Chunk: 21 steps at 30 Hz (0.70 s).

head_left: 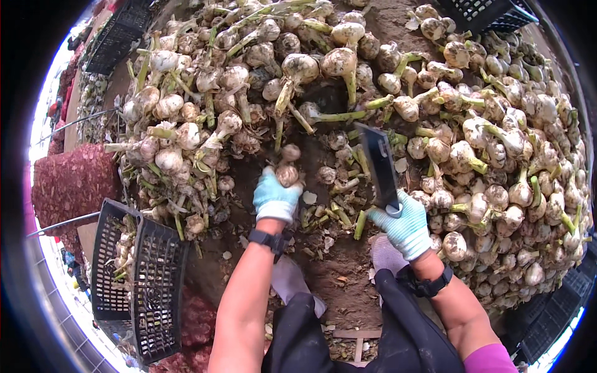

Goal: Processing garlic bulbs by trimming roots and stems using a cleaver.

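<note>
My left hand (275, 196), in a light blue and white glove, is closed around a garlic bulb (286, 175) whose round side shows above the fingers. Just beyond it is another small garlic bulb (290, 152); whether my hand touches that one I cannot tell. My right hand (404, 227), gloved alike, grips a cleaver (378, 160) by its handle, the broad dark blade pointing up and away. Between my hands, cut green garlic stems (339, 212) and trimmed bits lie on the soil. One stem piece (360, 225) is beside my right fingertips.
A large heap of garlic with stems (510, 155) rises on the right, and another pile (171, 158) spreads left and ahead. A black plastic crate (158, 280) stands at near left, beside a filled red mesh sack (74, 186). More black crates (118, 37) sit toward the edges.
</note>
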Motion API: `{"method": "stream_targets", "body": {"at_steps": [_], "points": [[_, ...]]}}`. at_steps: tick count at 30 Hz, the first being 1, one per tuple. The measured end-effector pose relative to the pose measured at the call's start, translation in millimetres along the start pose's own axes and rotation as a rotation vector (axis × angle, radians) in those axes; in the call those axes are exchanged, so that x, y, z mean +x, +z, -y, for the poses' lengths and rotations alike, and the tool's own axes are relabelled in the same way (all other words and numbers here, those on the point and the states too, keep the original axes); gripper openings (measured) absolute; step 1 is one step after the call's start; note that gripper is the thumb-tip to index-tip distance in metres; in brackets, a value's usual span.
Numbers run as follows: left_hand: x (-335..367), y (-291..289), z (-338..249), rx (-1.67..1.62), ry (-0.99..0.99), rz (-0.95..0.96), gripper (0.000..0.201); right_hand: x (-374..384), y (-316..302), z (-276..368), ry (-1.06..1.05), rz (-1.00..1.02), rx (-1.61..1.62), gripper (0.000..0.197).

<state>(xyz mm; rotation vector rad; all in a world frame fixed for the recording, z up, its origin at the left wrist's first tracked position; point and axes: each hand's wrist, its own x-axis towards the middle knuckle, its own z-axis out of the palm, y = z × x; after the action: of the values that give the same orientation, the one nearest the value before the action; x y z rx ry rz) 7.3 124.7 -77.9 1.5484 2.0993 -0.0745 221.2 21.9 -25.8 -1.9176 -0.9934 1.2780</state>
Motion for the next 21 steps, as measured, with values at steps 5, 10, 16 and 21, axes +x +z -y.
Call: {"method": "stream_targets", "body": {"at_steps": [5, 10, 16, 21], "points": [[-52.7, 0.2, 0.7, -0.864, 0.297, 0.291, 0.054, -13.8, 3.6, 15.0, -0.439, 0.015, -0.341, 0.024], [-92.7, -23.4, 1.7, -1.029, 0.344, 0.562, 0.047, -31.3, 5.5, 23.2, -0.761, 0.058, -0.633, 0.021], [-107.0, -29.2, 3.7, -0.955, 0.305, 0.497, 0.036, -48.8, 11.0, 24.6, -0.824, 0.122, -0.659, 0.020], [-116.9, -31.5, 10.4, -0.910, 0.290, 0.431, 0.038, -49.4, 17.1, 16.3, -0.822, 0.114, -0.508, 0.024]]}}
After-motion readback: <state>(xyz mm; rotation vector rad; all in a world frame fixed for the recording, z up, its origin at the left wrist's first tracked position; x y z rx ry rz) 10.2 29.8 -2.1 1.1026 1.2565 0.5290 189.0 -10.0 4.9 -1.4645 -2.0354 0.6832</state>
